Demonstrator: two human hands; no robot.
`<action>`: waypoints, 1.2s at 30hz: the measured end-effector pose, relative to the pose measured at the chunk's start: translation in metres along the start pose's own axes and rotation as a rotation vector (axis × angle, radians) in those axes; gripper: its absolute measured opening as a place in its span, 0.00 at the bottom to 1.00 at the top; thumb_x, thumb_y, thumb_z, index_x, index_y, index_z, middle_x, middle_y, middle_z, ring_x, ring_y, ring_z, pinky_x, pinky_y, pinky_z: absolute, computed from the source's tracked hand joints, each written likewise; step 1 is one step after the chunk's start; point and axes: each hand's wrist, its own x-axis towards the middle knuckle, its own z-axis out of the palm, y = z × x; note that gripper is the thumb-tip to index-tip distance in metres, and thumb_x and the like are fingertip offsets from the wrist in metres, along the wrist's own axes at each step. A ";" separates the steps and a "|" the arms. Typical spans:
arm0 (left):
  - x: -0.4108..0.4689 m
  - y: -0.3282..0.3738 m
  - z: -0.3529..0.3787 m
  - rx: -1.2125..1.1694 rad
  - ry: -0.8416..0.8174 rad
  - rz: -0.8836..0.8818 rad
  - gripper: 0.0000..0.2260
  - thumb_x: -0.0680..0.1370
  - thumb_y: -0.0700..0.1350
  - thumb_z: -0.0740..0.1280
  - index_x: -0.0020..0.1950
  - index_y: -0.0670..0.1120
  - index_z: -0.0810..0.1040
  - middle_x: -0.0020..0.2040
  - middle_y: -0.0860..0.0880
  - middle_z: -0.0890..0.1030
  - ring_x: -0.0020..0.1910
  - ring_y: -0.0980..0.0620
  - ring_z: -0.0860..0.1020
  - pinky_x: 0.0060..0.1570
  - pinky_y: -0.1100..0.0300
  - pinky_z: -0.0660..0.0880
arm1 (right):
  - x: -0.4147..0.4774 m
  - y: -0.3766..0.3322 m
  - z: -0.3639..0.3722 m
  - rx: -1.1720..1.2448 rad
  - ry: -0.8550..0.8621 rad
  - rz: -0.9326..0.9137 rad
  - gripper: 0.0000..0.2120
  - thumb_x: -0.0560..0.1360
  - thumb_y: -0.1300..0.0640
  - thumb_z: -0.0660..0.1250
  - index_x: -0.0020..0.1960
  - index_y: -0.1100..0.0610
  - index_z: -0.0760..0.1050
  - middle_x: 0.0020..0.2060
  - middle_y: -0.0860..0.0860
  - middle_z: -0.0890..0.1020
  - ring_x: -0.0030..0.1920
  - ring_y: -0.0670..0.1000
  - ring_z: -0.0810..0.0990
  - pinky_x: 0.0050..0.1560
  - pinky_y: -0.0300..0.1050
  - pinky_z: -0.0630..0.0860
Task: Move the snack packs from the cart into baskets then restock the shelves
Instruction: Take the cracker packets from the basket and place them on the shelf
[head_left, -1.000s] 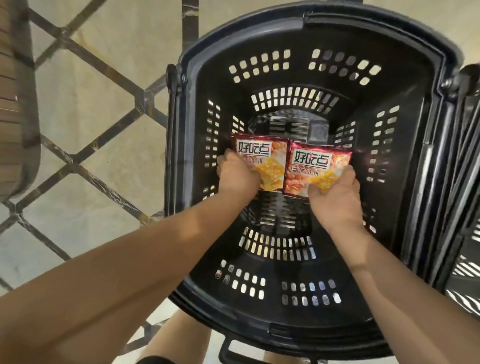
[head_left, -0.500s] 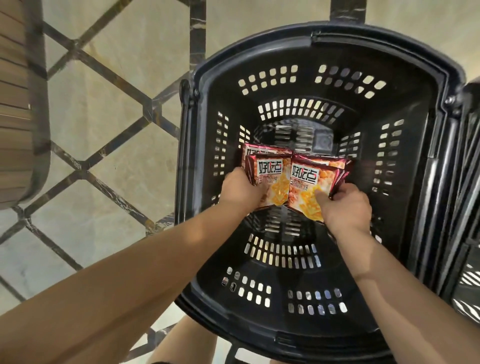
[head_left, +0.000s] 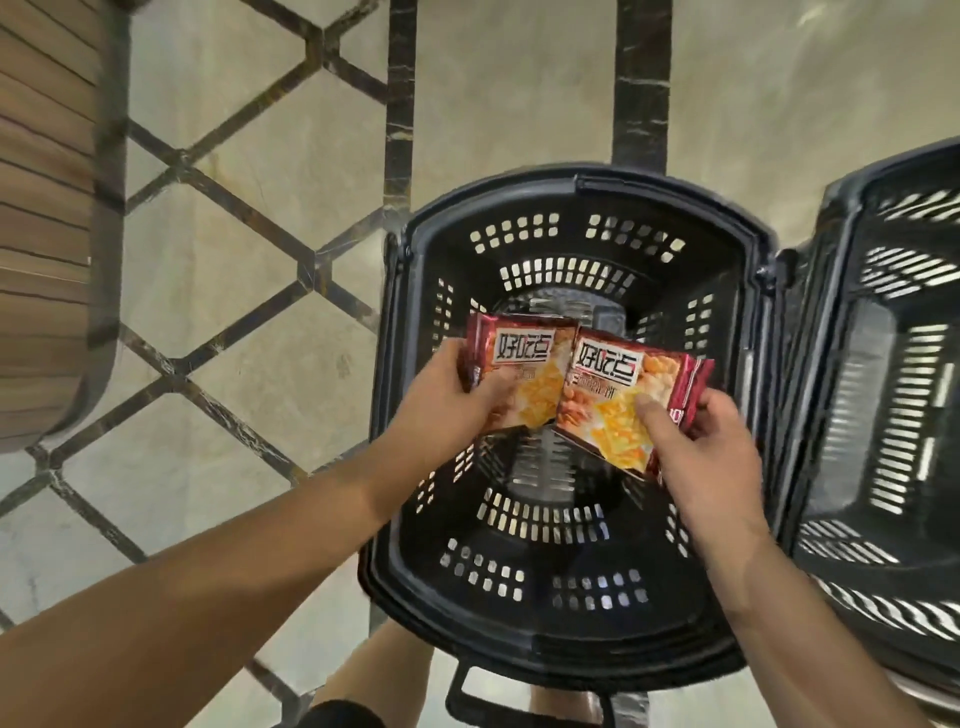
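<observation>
Currently we hold the snack packs (head_left: 613, 395) above the basket (head_left: 670, 189), left hand (head_left: 447, 400) and right hand (head_left: 696, 447) each clamped on a stack, and we judge that the slick wrappers could fan apart and drop outside the rim.

Snack packs (head_left: 610, 405): thin printed film, glossy, red-bordered, lightly creased at the edges.
Basket (head_left: 649, 193): black moulded plastic, smooth, with a dull sheen along the rim; walls and bottom are slotted.
Second basket (head_left: 852, 395): same black plastic, semi-matt.
Floor (head_left: 249, 171): beige stone-look tiles, polished, faintly mottled; dark veined inlay strips, also polished.
Slatted panel (head_left: 41, 218): brown wood-look boards, matt, with smooth dark edging.
</observation>
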 end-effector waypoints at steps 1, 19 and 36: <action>-0.012 0.011 -0.009 -0.032 -0.005 0.025 0.15 0.81 0.53 0.70 0.65 0.53 0.73 0.54 0.55 0.84 0.49 0.59 0.85 0.55 0.54 0.83 | -0.011 -0.012 -0.008 0.038 -0.002 -0.013 0.10 0.75 0.46 0.74 0.55 0.45 0.79 0.47 0.42 0.86 0.47 0.43 0.86 0.54 0.53 0.83; -0.295 0.287 -0.179 -0.241 -0.116 0.520 0.17 0.77 0.53 0.67 0.62 0.49 0.82 0.56 0.47 0.87 0.53 0.48 0.86 0.54 0.53 0.81 | -0.273 -0.284 -0.228 0.518 0.042 -0.370 0.16 0.74 0.51 0.72 0.60 0.54 0.82 0.52 0.52 0.87 0.54 0.55 0.86 0.59 0.54 0.79; -0.545 0.454 -0.172 -0.160 -0.489 1.056 0.20 0.76 0.53 0.68 0.65 0.47 0.80 0.58 0.45 0.86 0.55 0.45 0.86 0.57 0.52 0.82 | -0.565 -0.342 -0.390 0.601 0.495 -0.796 0.11 0.78 0.53 0.70 0.59 0.54 0.81 0.52 0.53 0.87 0.53 0.56 0.87 0.57 0.54 0.80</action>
